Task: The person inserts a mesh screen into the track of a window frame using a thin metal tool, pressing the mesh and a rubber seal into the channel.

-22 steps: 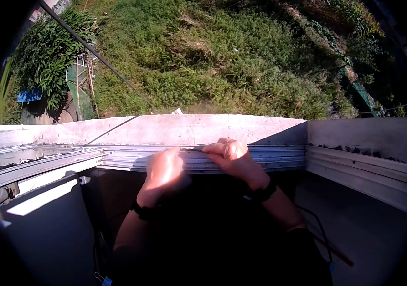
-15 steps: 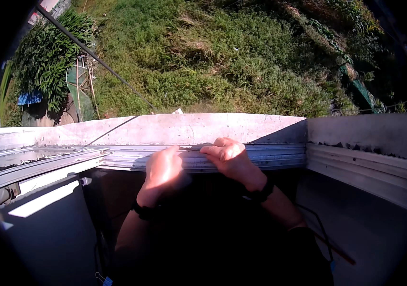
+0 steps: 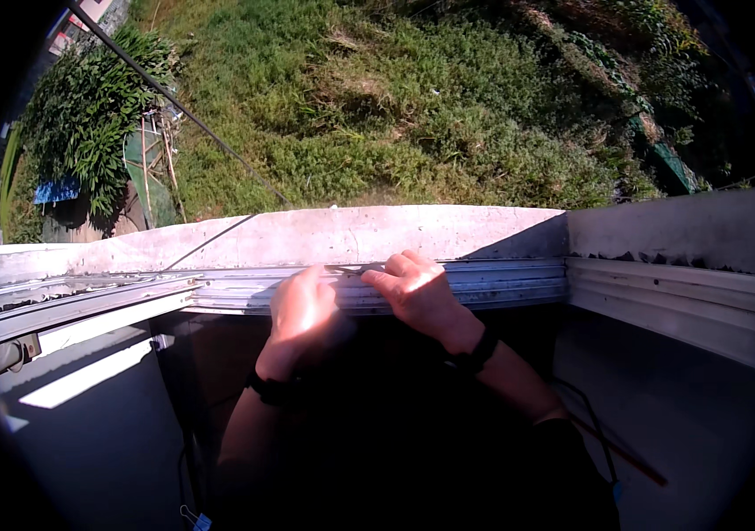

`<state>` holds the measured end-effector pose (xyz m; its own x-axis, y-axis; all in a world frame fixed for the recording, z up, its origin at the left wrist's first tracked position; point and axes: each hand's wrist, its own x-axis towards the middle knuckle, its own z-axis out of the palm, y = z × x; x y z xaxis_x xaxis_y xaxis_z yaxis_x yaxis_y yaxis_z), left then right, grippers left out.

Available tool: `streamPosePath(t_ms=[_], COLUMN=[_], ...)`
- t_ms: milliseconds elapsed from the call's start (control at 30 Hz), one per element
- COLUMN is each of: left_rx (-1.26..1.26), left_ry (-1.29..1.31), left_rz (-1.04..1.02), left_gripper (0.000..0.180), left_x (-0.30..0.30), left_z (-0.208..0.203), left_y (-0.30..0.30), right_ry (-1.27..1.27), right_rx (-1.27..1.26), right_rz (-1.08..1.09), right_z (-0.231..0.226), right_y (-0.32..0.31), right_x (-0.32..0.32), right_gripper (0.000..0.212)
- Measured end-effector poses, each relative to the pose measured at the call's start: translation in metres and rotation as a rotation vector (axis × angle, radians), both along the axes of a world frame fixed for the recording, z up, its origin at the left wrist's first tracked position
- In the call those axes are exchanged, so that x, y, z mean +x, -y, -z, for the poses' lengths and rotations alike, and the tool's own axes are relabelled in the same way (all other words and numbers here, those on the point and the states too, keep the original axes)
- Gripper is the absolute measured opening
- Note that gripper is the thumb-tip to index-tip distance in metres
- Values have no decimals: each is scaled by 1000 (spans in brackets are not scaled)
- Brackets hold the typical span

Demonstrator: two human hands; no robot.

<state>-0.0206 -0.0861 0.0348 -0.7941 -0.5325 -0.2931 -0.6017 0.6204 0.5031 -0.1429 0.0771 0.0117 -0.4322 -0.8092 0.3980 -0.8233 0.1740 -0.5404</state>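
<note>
Both my hands are over the white metal window track [image 3: 510,276] at the sill. My left hand [image 3: 305,303] is closed, bright with sun and partly blurred, its fingertips at the track's outer edge. Just to its right, my right hand [image 3: 417,288] has its fingers curled, thumb and forefinger pinched together. Between the two hands runs a thin, dark, narrow strip [image 3: 346,269] along the outer edge of the track. Its ends are hidden by my fingers, and its kind is too small to make out. Each wrist wears a black band.
Beyond the track lies a pale concrete ledge [image 3: 342,234], dropping off to grass far below. A sliding window frame [image 3: 94,310] stands at the left, a white side frame [image 3: 678,292] at the right. A dark cable [image 3: 174,102] crosses outside. A binder clip [image 3: 200,520] hangs at lower left.
My right hand has shifted slightly left and down, its fingers a little lower over the track. My left hand stays nearly in place. The view has tilted slightly.
</note>
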Motion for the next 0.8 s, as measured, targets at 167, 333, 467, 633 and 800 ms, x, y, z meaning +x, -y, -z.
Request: streamPosePath(t_ms=[167, 333, 467, 633, 800], left_rx=[67, 459, 357, 432, 24], left_ry=[-105, -391, -454, -349, -107], left_rz=[-23, -227, -210, -298, -121], left_gripper=[34, 54, 60, 31, 34], left_x=[8, -4, -13, 17, 23], left_z=[9, -8, -27, -7, 2], left_y=[2, -1, -3, 3, 3], right_ry=[-11, 227, 243, 313, 97], right_rx=[-3, -126, -100, 64, 84], right_rz=[-11, 161, 346, 166, 73], right_z=[-1, -12, -15, -41, -24], right_y=[0, -1, -8, -36, -49], right_x=[3, 3, -8, -4, -4], right_gripper=[15, 18, 19, 17, 18])
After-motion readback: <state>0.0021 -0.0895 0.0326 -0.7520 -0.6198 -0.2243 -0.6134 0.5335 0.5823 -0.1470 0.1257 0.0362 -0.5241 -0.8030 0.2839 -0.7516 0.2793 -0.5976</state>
